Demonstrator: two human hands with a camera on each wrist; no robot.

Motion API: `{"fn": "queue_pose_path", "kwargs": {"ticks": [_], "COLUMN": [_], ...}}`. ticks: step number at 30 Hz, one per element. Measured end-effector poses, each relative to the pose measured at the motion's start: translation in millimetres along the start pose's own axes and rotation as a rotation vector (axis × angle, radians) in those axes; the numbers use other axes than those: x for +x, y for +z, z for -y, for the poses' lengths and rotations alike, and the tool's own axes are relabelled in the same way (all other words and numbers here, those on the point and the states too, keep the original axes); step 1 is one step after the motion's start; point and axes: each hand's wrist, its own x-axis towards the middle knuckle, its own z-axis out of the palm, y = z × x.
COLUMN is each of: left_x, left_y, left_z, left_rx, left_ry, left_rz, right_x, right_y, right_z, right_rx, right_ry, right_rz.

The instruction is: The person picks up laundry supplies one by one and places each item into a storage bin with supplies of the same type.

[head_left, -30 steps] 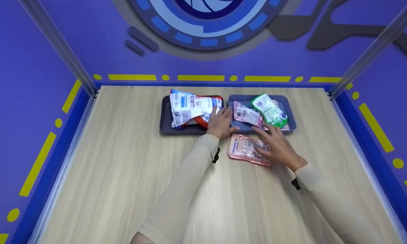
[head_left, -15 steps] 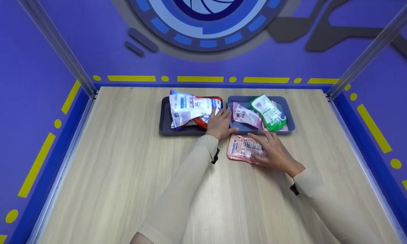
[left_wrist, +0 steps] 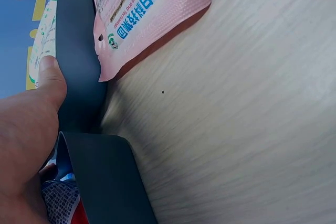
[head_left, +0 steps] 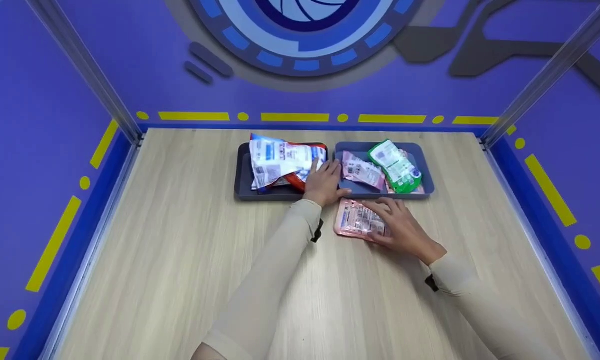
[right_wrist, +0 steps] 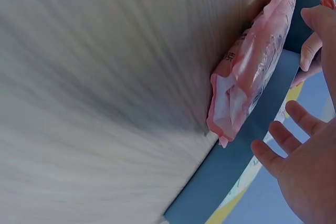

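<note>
A pink printed pouch [head_left: 352, 220] lies flat on the wooden table in front of the right tray. My right hand [head_left: 402, 230] is over its right half, thumb and fingers spread and covering part of it. In the right wrist view, the right hand's fingers [right_wrist: 286, 139] are extended beside the pouch. My left hand [head_left: 322, 186] rests where the dark left tray [head_left: 265, 196] meets the grey right tray [head_left: 415, 196], its fingers straight and its thumb over the right tray's near edge. The left wrist view shows that thumb [left_wrist: 51, 80] at the tray wall.
White, blue and red bags [head_left: 280, 157] fill the left tray and rise above its rim. A small pink packet [head_left: 362, 171] and a green-and-white pouch [head_left: 399, 167] lie in the right tray. Blue-purple panels [head_left: 300, 102] enclose the table's back and sides.
My right hand has shifted left and slightly nearer, away from the right tray's edge and further over the pink pouch. The left hand stays in place.
</note>
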Motion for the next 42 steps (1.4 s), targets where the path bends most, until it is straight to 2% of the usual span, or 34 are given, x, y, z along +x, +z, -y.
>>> {"fn": "queue_pose_path", "kwargs": {"ticks": [14,21,30,42], "left_x": [-0.8,-1.4,-1.6,-1.8], "left_y": [0.8,0.3,1.7,1.1], "left_z": [-0.2,-0.3,-0.2,0.1], "left_rx": [0.012,0.017,0.022,0.010], "left_ry": [0.002,-0.001,-0.002,0.001], "left_rz": [-0.008,0.004,-0.005,-0.010], "right_x": [-2.3,-2.2,-0.7,1.0], "right_y": [5.4,9.4,12.2,15.1], "right_z": [3.7,0.7,-2.4,-3.7], "right_rx": [0.009,0.011,0.020,0.025], "right_ry": [0.022,-0.039,-0.095,-0.078], "right_rz": [0.033,0.000,0.012,0.067]}}
